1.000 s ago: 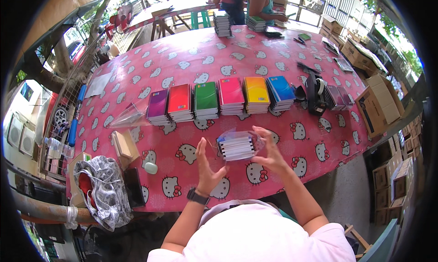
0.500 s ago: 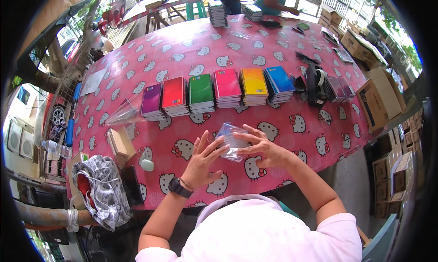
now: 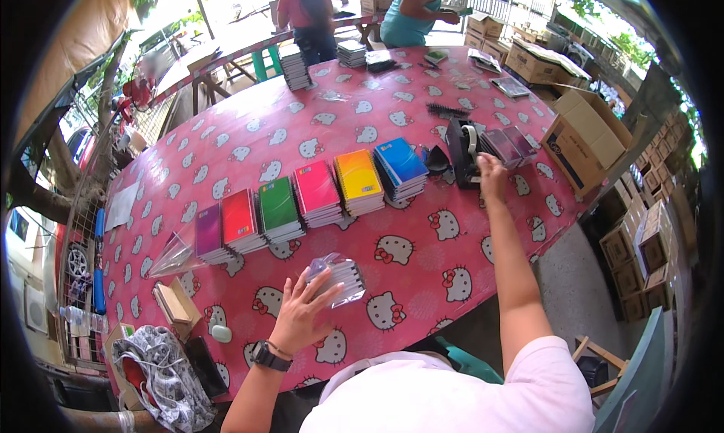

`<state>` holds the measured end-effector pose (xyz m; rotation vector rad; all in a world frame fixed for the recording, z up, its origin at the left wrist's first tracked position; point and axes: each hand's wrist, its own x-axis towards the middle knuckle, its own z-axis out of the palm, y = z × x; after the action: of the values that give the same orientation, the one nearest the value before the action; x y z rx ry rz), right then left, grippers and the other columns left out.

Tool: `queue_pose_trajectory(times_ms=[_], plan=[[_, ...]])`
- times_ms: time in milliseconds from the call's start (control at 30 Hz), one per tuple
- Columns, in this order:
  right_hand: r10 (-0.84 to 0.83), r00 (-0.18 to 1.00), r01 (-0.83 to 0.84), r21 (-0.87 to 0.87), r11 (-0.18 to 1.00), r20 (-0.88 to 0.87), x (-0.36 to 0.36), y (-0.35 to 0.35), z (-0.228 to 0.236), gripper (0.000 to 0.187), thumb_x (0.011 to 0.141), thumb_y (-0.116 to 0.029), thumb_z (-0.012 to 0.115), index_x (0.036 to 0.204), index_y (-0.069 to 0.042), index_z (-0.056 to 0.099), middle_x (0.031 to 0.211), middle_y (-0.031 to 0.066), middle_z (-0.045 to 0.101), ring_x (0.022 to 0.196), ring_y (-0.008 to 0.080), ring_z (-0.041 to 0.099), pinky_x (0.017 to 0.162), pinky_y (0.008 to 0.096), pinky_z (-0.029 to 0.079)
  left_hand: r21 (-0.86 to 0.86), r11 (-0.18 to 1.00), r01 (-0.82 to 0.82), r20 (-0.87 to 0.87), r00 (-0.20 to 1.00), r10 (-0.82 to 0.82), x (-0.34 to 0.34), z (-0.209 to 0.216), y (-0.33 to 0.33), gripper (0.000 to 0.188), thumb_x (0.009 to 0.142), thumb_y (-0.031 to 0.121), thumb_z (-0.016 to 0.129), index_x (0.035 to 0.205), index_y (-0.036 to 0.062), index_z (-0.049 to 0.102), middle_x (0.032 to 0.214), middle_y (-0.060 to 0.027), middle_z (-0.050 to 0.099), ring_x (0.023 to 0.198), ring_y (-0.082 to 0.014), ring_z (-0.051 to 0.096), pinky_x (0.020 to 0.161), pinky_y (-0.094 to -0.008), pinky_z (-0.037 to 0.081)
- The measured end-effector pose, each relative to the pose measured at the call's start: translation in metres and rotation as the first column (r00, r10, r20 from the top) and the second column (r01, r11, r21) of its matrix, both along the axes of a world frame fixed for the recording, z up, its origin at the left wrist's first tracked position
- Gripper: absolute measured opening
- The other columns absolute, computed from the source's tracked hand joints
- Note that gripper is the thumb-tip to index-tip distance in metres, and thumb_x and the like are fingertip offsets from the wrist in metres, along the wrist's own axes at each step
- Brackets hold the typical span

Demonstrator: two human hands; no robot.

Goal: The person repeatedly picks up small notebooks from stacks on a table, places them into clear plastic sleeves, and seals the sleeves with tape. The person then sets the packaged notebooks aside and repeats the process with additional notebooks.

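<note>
A small spiral-bound bundle in clear plastic wrap (image 3: 348, 282) lies on the table in front of me. My left hand (image 3: 300, 312) rests with fingers spread at its left edge, touching the wrap. Farther right, my right hand (image 3: 492, 175) is stretched out to the black tape dispenser (image 3: 461, 158), its fingers pinched together beside the white tape roll (image 3: 472, 137). What lies between those fingertips is too small to make out. Beyond the bundle stands a row of spiral notebook stacks: purple (image 3: 209, 233), red (image 3: 240, 216), green (image 3: 279, 203), pink (image 3: 317, 188), yellow (image 3: 359, 177) and blue (image 3: 400, 164).
Wrapped dark packs (image 3: 507, 146) sit right of the dispenser, near an open cardboard box (image 3: 584, 143). Clear plastic sheets (image 3: 175, 253), a wooden block (image 3: 178, 306), a pale green case (image 3: 221, 333) and a patterned cloth bag (image 3: 162, 376) lie left. Two people stand beyond the table.
My right hand has left the wrapped bundle and reached right to the tape dispenser. My left hand stays at the bundle. The view has shifted to the right.
</note>
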<state>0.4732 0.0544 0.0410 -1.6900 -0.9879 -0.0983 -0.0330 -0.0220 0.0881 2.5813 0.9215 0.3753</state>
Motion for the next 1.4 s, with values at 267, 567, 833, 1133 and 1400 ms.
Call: queue_pose_trajectory(times_ms=[267, 567, 833, 1133, 1400], plan=[[-0.240, 0.969, 0.171, -0.558, 0.812, -0.052, 0.054, 0.029, -0.013, 0.042, 0.082, -0.048, 0.058, 0.094, -0.010, 0.071, 0.089, 0.0107, 0.069, 0.104, 0.0343, 0.054, 0.094, 0.0481, 0.035, -0.049, 0.999, -0.019, 0.129, 0.991, 0.025, 0.005, -0.005, 0.000, 0.077, 0.055, 0.012, 0.075, 0.126, 0.0259, 0.050, 0.141, -0.0048, 0.035, 0.135, -0.0368, 0.024, 0.104, -0.0624, 0.020], [0.054, 0.346, -0.291, -0.052, 0.955, -0.937, 0.028, -0.017, -0.072, 0.012, 0.081, -0.019, 0.070, 0.085, -0.009, 0.064, 0.064, -0.0028, 0.056, 0.048, 0.0026, 0.039, 0.040, 0.0185, 0.028, -0.061, 0.998, 0.003, 0.107, 0.994, 0.003, 0.003, -0.007, -0.001, 0.084, 0.056, 0.016, 0.077, 0.132, 0.0317, 0.045, 0.146, -0.0014, 0.029, 0.137, -0.0367, 0.017, 0.106, -0.0639, 0.016], [0.585, 0.185, -0.982, -0.171, 0.079, -0.789, -0.234, -0.024, 0.076, 0.022, 0.083, -0.027, 0.068, 0.083, -0.005, 0.066, 0.066, -0.0017, 0.057, 0.052, 0.0031, 0.044, 0.043, 0.0193, 0.031, 0.003, 1.000, 0.016, -0.147, 0.989, -0.016, -0.005, 0.010, 0.001, 0.097, 0.050, 0.025, 0.082, 0.137, 0.0354, 0.039, 0.150, -0.0013, 0.022, 0.138, -0.0400, 0.012, 0.105, -0.0654, 0.015], [0.852, 0.498, -0.056, -0.974, 0.220, 0.164, -0.303, -0.034, 0.111, 0.062, 0.061, -0.064, 0.070, 0.080, -0.005, 0.071, 0.085, 0.0090, 0.069, 0.087, 0.0240, 0.067, 0.074, 0.0338, 0.052, 0.055, 0.997, 0.059, -0.234, 0.971, -0.045, -0.011, 0.010, 0.004, 0.099, 0.054, 0.034, 0.078, 0.142, 0.0323, 0.031, 0.153, -0.0067, 0.010, 0.136, -0.0435, 0.013, 0.106, -0.0629, 0.017], [0.794, 0.350, -0.897, -0.421, 0.132, -0.497, -0.270, -0.028, 0.037, 0.043, 0.075, -0.035, 0.074, 0.097, 0.001, 0.067, 0.097, 0.0116, 0.064, 0.094, 0.0192, 0.059, 0.083, 0.0323, 0.046, -0.760, 0.646, -0.071, 0.429, 0.692, 0.581, -0.005, -0.035, 0.029, 0.071, 0.076, 0.029, 0.076, 0.131, -0.0016, 0.043, 0.118, -0.0090, 0.058, 0.104, -0.0141, 0.056, 0.086, -0.0269, 0.045]])
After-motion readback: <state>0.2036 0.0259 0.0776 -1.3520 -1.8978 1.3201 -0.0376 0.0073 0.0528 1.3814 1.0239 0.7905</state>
